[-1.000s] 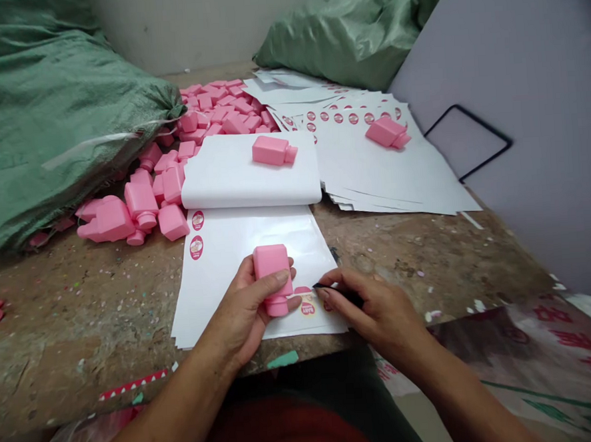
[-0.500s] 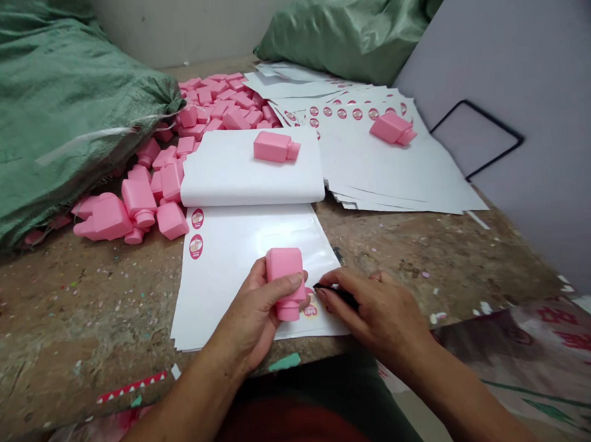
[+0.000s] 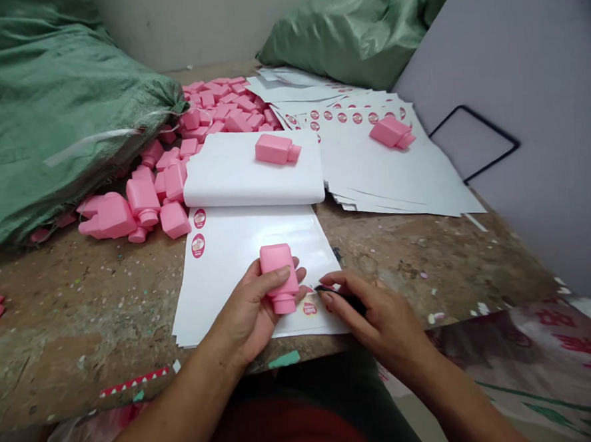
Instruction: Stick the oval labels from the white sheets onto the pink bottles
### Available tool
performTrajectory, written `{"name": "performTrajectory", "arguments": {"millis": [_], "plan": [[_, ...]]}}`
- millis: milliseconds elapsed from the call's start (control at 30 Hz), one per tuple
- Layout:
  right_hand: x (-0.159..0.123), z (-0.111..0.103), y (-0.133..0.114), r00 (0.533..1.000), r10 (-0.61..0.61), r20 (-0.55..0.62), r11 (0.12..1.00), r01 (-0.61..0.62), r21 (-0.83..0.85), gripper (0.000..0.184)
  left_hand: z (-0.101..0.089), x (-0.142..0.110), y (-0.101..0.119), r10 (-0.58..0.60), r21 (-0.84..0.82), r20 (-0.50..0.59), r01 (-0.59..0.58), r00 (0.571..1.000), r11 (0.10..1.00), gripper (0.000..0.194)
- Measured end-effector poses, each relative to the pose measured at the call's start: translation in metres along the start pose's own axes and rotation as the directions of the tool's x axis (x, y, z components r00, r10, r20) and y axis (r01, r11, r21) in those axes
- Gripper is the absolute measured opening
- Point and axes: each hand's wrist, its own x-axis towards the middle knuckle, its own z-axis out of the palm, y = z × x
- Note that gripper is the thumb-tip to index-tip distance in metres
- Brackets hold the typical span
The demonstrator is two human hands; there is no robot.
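Presently, step in hand appears to be label work at the near edge of the sheet stack [image 3: 228,272]. Left hand [image 3: 253,310] grasps a pink bottle [image 3: 277,265], thumb across its broad face, neck toward the wearer; bottle sits over the sheets, just left of the BABY label [image 3: 309,309]. Right hand [image 3: 376,309] pinches a slim black tool [image 3: 353,302], mostly hidden by the fingers. Its tip is by the labels; contact cannot be told.

Judgement: any next move there calls for a shallow, steady tip under a label edge, with the bottle kept out of the tool's path. Left fingertips lie close to the labels and could crowd the tip.

Surroundings: top sheet folded back, one loose bottle [image 3: 275,149] lying on the fold; second sheet stack [image 3: 398,181] to the right, another bottle [image 3: 391,133] on it. Bottle heap [image 3: 143,193] and green sack [image 3: 69,128] bound the left side of the desk [image 3: 378,256].
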Motion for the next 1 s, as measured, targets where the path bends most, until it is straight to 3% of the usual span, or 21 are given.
{"name": "performTrajectory", "arguments": {"millis": [67, 167, 267, 367, 467, 567, 700, 833, 1000], "plan": [[-0.005, 0.002, -0.002, 1.0, -0.017, 0.003, 0.999, 0.017, -0.043, 0.034, -0.002, 0.0, 0.002, 0.003, -0.071, 0.004, -0.003, 1.0, 0.998, 0.032], [-0.019, -0.003, -0.008, 0.989, -0.062, 0.136, 0.996, 0.07, -0.056, 0.045, -0.005, 0.001, 0.004, 0.042, -0.147, -0.001, -0.042, 0.999, 0.988, 0.031], [-0.038, -0.021, -0.016, 0.962, -0.126, 0.244, 0.989, 0.103, 0.106, 0.052, -0.007, 0.004, 0.004, 0.069, -0.166, 0.001, -0.068, 0.998, 0.984, 0.03], [-0.045, -0.044, -0.024, 0.962, -0.173, 0.213, 0.915, 0.077, 0.395, 0.039, -0.008, 0.005, 0.003, 0.072, -0.139, 0.025, -0.068, 0.997, 0.988, 0.028], [-0.032, -0.054, -0.033, 0.998, -0.005, 0.068, 0.837, -0.033, 0.546, 0.009, -0.008, 0.001, 0.0, 0.106, -0.08, 0.042, -0.102, 0.994, 0.992, 0.027], [-0.013, -0.046, -0.043, 0.981, 0.172, -0.089, 0.781, -0.08, 0.619, 0.009, -0.008, -0.01, -0.002, 0.127, 0.005, 0.058, -0.128, 0.99, 0.992, 0.027], [-0.001, -0.023, -0.063, 0.965, 0.262, -0.02, 0.658, -0.164, 0.735, 0.007, -0.013, -0.028, -0.006, 0.143, 0.075, 0.078, -0.149, 0.987, 0.986, 0.031], [0.005, -0.009, -0.083, 0.96, 0.276, -0.042, 0.542, -0.12, 0.832, 0.012, -0.018, -0.041, -0.01, 0.164, -0.043, 0.094, -0.16, 0.982, 0.986, 0.029], [0.009, -0.001, -0.094, 0.96, 0.244, -0.136, 0.585, -0.034, 0.81, 0.013, -0.018, -0.047, -0.009, 0.146, -0.105, 0.095, -0.136, 0.985, 0.985, 0.037]]}}
